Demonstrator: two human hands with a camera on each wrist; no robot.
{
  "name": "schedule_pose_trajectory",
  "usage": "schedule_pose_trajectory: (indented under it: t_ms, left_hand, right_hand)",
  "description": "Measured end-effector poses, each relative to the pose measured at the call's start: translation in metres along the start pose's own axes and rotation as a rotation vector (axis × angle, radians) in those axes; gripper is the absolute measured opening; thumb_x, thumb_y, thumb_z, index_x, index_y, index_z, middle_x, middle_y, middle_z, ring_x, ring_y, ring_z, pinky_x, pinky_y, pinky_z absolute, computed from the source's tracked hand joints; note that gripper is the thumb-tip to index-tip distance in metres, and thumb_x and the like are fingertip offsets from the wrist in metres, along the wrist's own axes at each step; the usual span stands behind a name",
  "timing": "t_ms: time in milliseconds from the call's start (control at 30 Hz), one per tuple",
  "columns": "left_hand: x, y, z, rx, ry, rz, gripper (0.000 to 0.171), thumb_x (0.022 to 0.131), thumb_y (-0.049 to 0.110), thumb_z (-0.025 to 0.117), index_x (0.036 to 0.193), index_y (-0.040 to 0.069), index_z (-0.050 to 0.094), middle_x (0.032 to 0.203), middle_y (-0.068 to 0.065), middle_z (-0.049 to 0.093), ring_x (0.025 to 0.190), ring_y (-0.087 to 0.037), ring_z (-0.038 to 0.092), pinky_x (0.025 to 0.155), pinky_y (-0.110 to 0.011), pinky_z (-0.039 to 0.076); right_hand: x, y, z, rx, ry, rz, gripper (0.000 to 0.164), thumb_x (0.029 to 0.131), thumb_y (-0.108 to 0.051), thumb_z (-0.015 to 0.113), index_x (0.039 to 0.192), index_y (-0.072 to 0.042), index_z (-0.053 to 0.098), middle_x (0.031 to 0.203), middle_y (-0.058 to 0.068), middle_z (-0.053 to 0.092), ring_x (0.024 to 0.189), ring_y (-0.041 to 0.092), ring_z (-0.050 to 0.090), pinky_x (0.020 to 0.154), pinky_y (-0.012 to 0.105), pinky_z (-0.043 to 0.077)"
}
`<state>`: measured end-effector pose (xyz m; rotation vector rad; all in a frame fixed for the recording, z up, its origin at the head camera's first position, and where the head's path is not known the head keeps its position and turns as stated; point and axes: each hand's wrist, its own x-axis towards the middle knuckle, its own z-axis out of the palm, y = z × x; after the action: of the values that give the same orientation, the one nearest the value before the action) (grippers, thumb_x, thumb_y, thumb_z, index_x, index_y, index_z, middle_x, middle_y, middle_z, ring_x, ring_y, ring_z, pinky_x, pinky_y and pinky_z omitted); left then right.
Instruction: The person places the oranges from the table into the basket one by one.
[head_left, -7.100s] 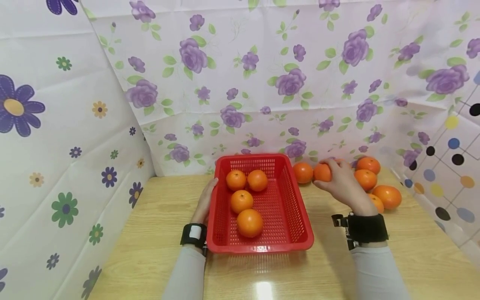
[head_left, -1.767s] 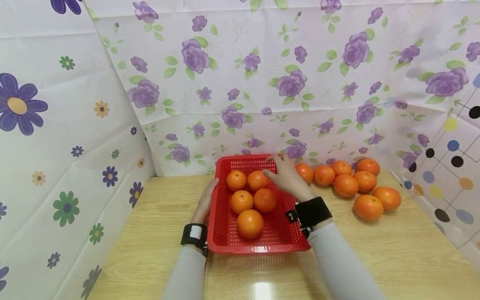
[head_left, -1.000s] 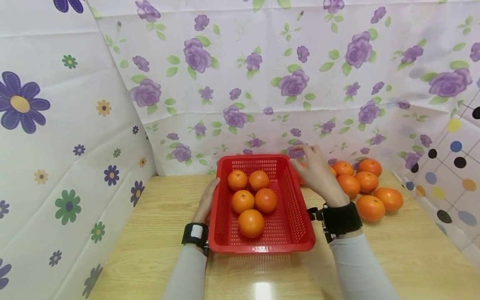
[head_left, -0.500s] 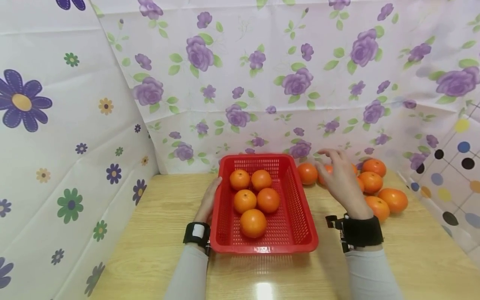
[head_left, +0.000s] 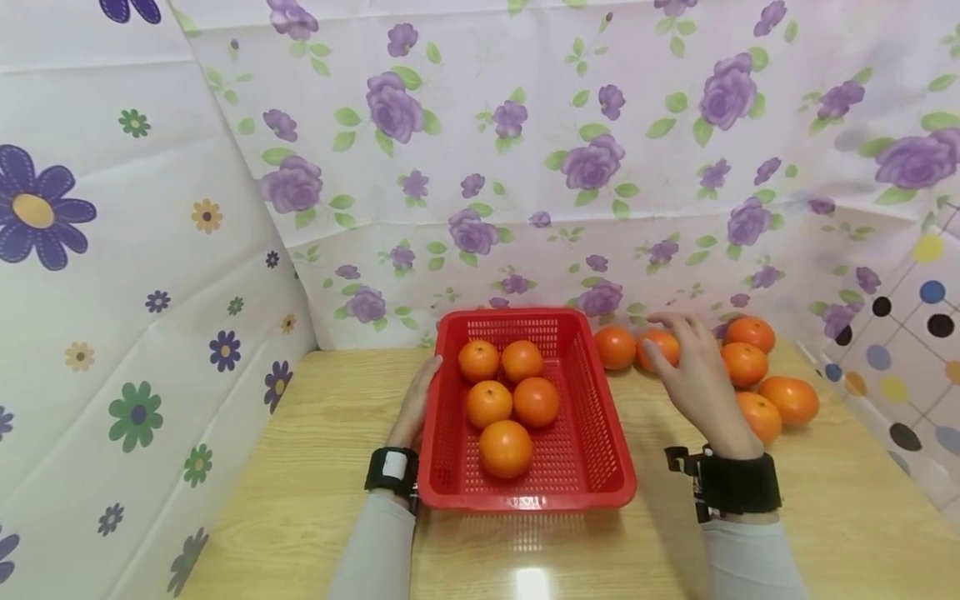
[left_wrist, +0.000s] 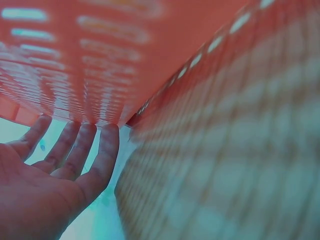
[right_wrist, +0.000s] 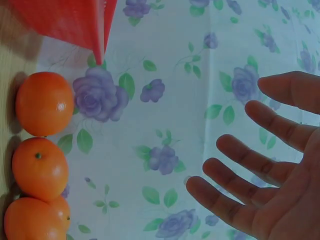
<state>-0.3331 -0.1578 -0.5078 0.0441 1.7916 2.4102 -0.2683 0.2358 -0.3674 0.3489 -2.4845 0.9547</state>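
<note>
A red plastic basket (head_left: pixel 573 450) sits on the table with several oranges (head_left: pixel 506 448) inside. My left hand (head_left: pixel 415 406) lies along its left side. In the left wrist view, the nearly straight fingers (left_wrist: pixel 102 155) have their tips at the slotted basket wall (left_wrist: pixel 115 55). To the right of the basket, my right hand (head_left: pixel 699 375) hovers over the loose oranges with spread fingers and nothing in it. Its thumb and index finger are nearest an orange (head_left: pixel 658 350) by the back cloth. In the right wrist view, several oranges (right_wrist: pixel 40 167) lie in a row beyond the fingers.
More loose oranges (head_left: pixel 787 400) are grouped on the right of the wooden table (head_left: pixel 330 500). One orange (head_left: pixel 615 347) lies close to the basket's right side. Flowered cloth (head_left: pixel 465 167) hangs behind the table, and another patterned sheet (head_left: pixel 165 350) stands on the left.
An orange has gone from the loose group into the basket. My right hand has since left the basket and moved right, over the loose oranges. My left hand has stayed by the basket.
</note>
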Motion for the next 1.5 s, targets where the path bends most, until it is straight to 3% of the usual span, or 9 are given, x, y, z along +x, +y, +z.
schedule_pose_trajectory:
  t_ms: [167, 467, 700, 867, 1100, 1367, 1500]
  left_hand:
    - [-0.002, 0.000, -0.003, 0.019, 0.030, -0.001, 0.063, 0.104, 0.059, 0.053, 0.153, 0.022, 0.046, 0.148, -0.012, 0.055, 0.135, -0.035, 0.051, 0.108, -0.051, 0.049]
    - [-0.003, 0.003, -0.005, 0.015, 0.012, 0.028, 0.061, 0.106, 0.057, 0.049, 0.155, 0.022, 0.044, 0.150, -0.012, 0.054, 0.135, -0.035, 0.051, 0.109, -0.052, 0.048]
    - [-0.001, 0.003, -0.002, -0.010, 0.021, 0.034, 0.058, 0.109, 0.050, 0.047, 0.156, 0.016, 0.043, 0.151, -0.016, 0.051, 0.137, -0.038, 0.049, 0.112, -0.056, 0.042]
    - [0.000, 0.003, -0.002, -0.017, 0.023, 0.027, 0.059, 0.109, 0.049, 0.046, 0.158, 0.016, 0.041, 0.152, -0.017, 0.050, 0.137, -0.037, 0.048, 0.113, -0.053, 0.043]
    - [-0.001, 0.002, -0.002, -0.016, 0.016, 0.030, 0.059, 0.109, 0.051, 0.047, 0.157, 0.016, 0.041, 0.152, -0.016, 0.050, 0.137, -0.036, 0.048, 0.111, -0.052, 0.044]
    - [-0.002, 0.002, 0.000, -0.015, 0.007, 0.021, 0.059, 0.108, 0.052, 0.048, 0.156, 0.018, 0.042, 0.151, -0.017, 0.051, 0.137, -0.039, 0.047, 0.110, -0.054, 0.045]
    - [-0.002, 0.003, 0.001, -0.025, -0.004, 0.016, 0.060, 0.108, 0.052, 0.048, 0.156, 0.018, 0.041, 0.152, -0.016, 0.050, 0.138, -0.039, 0.047, 0.110, -0.053, 0.046]
  right_hand:
    - [-0.002, 0.008, -0.008, -0.022, -0.006, 0.053, 0.038, 0.106, -0.018, 0.059, 0.138, 0.001, 0.054, 0.140, 0.031, 0.046, 0.128, 0.052, 0.044, 0.102, 0.072, 0.038]
    - [-0.005, 0.026, -0.034, -0.040, -0.024, 0.171, 0.047, 0.109, -0.022, 0.054, 0.147, 0.004, 0.045, 0.138, 0.036, 0.039, 0.123, 0.053, 0.041, 0.096, 0.071, 0.040]
    - [-0.010, 0.053, -0.050, -0.070, -0.065, 0.329, 0.053, 0.110, -0.029, 0.048, 0.150, 0.004, 0.039, 0.146, 0.043, 0.028, 0.126, 0.063, 0.038, 0.097, 0.078, 0.036]
    - [-0.015, 0.070, -0.059, -0.121, -0.146, 0.445, 0.059, 0.109, -0.031, 0.044, 0.152, 0.008, 0.032, 0.147, 0.048, 0.020, 0.125, 0.065, 0.033, 0.098, 0.079, 0.034]
    - [-0.018, 0.092, -0.056, -0.174, -0.214, 0.551, 0.062, 0.103, -0.021, 0.049, 0.149, 0.014, 0.026, 0.143, 0.054, 0.013, 0.128, 0.069, 0.017, 0.100, 0.080, 0.030]
    - [-0.023, 0.115, -0.047, -0.218, -0.370, 0.587, 0.092, 0.102, -0.034, 0.057, 0.153, 0.020, 0.003, 0.139, 0.059, 0.006, 0.125, 0.074, 0.015, 0.100, 0.082, 0.028]
    - [-0.025, 0.119, -0.045, -0.215, -0.389, 0.610, 0.096, 0.102, -0.036, 0.058, 0.152, 0.022, 0.000, 0.141, 0.058, 0.005, 0.124, 0.075, 0.015, 0.098, 0.083, 0.031]
